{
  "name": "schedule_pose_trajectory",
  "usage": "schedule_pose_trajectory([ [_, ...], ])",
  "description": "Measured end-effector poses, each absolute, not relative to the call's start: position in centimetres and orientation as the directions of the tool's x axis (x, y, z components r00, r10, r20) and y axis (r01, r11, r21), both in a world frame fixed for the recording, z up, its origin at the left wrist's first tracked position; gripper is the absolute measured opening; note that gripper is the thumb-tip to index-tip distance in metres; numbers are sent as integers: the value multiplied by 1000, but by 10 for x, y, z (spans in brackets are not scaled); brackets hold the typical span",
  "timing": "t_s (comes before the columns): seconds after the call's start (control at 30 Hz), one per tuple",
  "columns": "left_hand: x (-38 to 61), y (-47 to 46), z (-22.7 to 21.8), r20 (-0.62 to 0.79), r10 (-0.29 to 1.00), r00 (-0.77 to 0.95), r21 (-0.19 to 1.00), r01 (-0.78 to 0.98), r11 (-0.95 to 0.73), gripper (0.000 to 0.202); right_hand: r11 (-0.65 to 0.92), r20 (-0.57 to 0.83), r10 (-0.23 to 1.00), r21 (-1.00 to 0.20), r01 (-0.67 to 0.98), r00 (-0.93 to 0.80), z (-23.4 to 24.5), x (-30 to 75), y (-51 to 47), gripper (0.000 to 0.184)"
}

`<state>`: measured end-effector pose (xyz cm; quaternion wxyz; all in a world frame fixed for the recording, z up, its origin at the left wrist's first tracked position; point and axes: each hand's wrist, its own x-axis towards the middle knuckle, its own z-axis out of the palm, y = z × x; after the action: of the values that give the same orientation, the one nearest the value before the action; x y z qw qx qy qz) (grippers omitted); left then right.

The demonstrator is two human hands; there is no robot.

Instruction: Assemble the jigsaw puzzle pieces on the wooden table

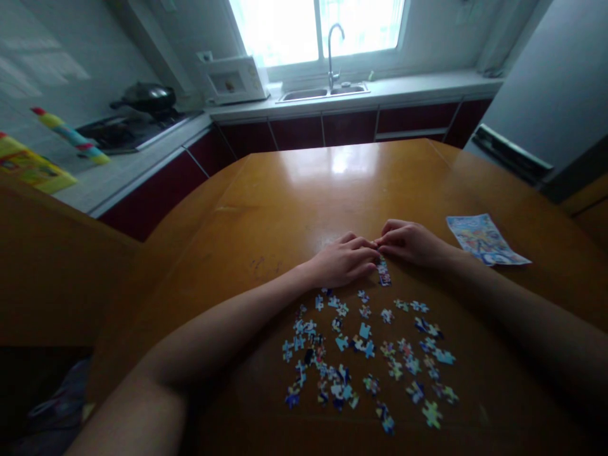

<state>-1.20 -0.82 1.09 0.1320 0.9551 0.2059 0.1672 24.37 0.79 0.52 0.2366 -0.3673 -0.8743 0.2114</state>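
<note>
On one table [304,202] | left hand [346,261]: grip unclear | right hand [412,243]: pinching one puzzle strip [384,272] | one sheet [484,238]

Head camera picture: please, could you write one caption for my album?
Left hand and right hand at a strip of puzzle pieces, other pieces scattered on the wooden table.

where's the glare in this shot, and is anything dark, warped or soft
Head view: the window is blown out, with glare on the table's far end; head view: the near end falls into shadow; head view: the fridge leans, stretched at the edge; head view: the pieces' printed detail looks soft.
</note>
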Motion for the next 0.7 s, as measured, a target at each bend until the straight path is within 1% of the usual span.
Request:
schedule_pose_trajectory([
  [0.1, -12, -6, 12, 303, 469, 830, 397, 338, -854, 28, 628, 251, 751, -557, 543, -611, 8, 243, 7, 18],
  [0.23, -12, -5, 12, 367, 545, 754, 419, 389, -821, 29, 625, 247, 753, -559, 545, -610, 8, 242, 8, 16],
  [0.3, -11, -6, 12, 366, 534, 762, 416, 379, -826, 28, 626, 252, 751, -563, 539, -610, 7, 242, 9, 15],
  [0.37, -11, -7, 13, 344, 496, 797, 397, 355, -846, 26, 624, 258, 752, -575, 530, -606, 5, 242, 9, 14],
  [0.47, -11, -8, 13, 311, 472, 824, 364, 356, -861, 26, 601, 263, 765, -619, 505, -587, 3, 242, 11, 15],
  [0.6, -11, -8, 13, 297, 476, 828, 349, 370, -861, 27, 547, 321, 817, -694, 469, -479, 0, 242, 14, 17],
  [0.7, -11, -7, 12, 299, 471, 830, 350, 364, -863, 27, 564, 332, 808, -675, 476, -487, -1, 241, 13, 16],
])
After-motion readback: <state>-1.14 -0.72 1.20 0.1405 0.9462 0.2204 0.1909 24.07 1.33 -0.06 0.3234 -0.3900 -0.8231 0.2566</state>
